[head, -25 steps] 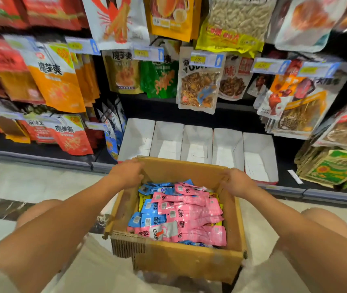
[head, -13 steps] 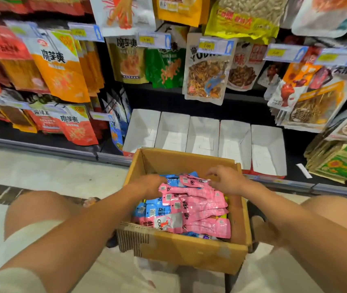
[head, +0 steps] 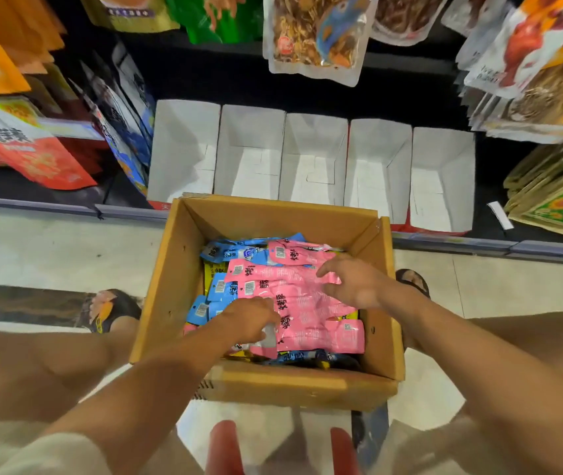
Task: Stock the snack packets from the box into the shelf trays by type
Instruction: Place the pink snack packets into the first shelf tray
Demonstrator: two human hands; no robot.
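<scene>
An open cardboard box (head: 167,286) stands in front of me, on the floor before the bottom shelf. Pink snack packets (head: 311,317) lie on top of the pile inside it. Blue packets (head: 235,252) and a yellow packet (head: 211,273) show beneath them at the left and far side. My left hand (head: 249,318) reaches into the box with its fingers curled onto the near-left end of a pink packet. My right hand (head: 352,282) rests on the pink packets with spread, nearly straight fingers. Several white shelf trays (head: 249,156) stand side by side just behind the box, with nothing in them.
Hanging snack bags (head: 314,32) crowd the rack above the trays, with more bags left (head: 30,156) and right (head: 554,200) on the bottom shelf. The shelf's front rail (head: 67,209) runs along the tiled floor. My knees flank the box; a sandalled foot (head: 412,281) is at its right.
Both hands left the box's far rim and went down onto the packets inside. The view has tilted down and come closer to the box.
</scene>
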